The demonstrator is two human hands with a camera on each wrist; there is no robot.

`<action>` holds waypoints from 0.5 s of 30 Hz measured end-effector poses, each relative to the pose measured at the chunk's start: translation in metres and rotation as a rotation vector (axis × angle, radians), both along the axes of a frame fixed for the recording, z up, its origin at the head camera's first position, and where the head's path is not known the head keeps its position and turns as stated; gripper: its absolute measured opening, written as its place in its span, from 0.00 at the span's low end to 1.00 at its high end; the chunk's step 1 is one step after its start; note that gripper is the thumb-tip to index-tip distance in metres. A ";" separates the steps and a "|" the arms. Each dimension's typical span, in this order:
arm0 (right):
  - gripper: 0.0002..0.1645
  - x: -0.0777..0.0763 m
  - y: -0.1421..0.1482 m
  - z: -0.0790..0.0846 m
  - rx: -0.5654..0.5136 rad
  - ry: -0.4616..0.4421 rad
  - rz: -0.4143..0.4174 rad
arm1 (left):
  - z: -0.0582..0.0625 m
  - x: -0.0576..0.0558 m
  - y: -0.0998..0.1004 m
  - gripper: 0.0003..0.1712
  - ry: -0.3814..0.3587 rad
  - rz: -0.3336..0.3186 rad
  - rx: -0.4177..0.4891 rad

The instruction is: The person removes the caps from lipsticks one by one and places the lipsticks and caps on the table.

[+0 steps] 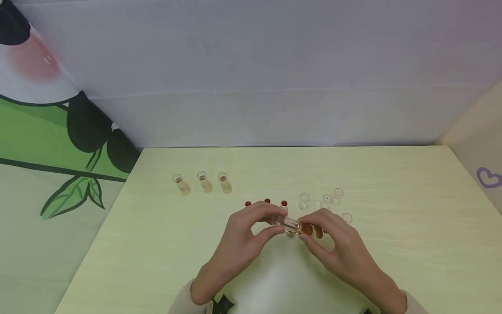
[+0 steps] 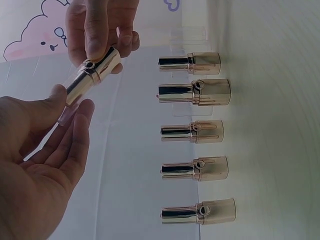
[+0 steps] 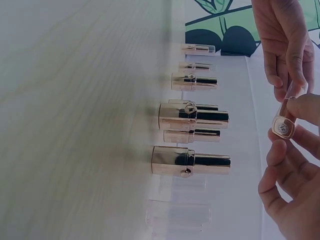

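Note:
Both hands hold one lipstick tube (image 1: pixel 291 224) above the middle of the table. My left hand (image 1: pixel 245 233) pinches the end with a clear cap (image 2: pixel 67 115) between thumb and fingers. At the opposite end, the gold-rimmed base (image 3: pixel 284 127), my right hand (image 1: pixel 337 242) grips with thumb and fingertips. The tube lies roughly level, tilted in the left wrist view. Whether the cap is fully seated cannot be told. Beneath and behind the hands stand several uncapped lipstick tubes (image 2: pixel 194 92) with gold upper parts, some with dark red tops (image 1: pixel 284 203); the hands partly hide them.
Three tubes with clear caps (image 1: pixel 205 183) stand in a row at the back left of the table (image 1: pixel 129 261). Several loose clear caps (image 1: pixel 303 201) stand right of centre, behind the right hand. A pale curtain-like wall (image 1: pixel 274 117) rises behind the table.

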State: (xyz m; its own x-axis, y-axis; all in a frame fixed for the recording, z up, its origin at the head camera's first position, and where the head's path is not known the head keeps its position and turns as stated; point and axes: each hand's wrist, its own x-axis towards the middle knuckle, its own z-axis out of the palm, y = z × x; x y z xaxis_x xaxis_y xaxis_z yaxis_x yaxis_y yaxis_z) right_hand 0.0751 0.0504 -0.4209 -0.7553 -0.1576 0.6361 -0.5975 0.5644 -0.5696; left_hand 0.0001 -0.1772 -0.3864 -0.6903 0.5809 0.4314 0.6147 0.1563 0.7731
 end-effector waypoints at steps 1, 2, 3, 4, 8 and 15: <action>0.18 0.000 0.000 0.000 -0.001 -0.001 0.002 | 0.000 0.000 0.000 0.17 0.003 -0.001 0.001; 0.19 0.000 0.000 0.000 -0.001 -0.005 0.003 | 0.000 0.000 0.000 0.17 0.004 0.000 0.001; 0.21 0.000 0.000 0.000 0.000 -0.011 0.003 | 0.000 0.000 0.000 0.17 0.007 0.000 0.001; 0.21 0.000 0.000 0.001 0.000 -0.013 0.004 | 0.000 0.000 0.000 0.17 0.009 -0.001 0.001; 0.24 0.001 0.000 0.001 0.005 -0.031 -0.002 | 0.001 0.000 0.000 0.18 0.024 0.001 0.001; 0.25 0.003 0.004 0.003 0.037 -0.121 -0.077 | 0.008 -0.002 -0.006 0.19 0.018 0.051 -0.005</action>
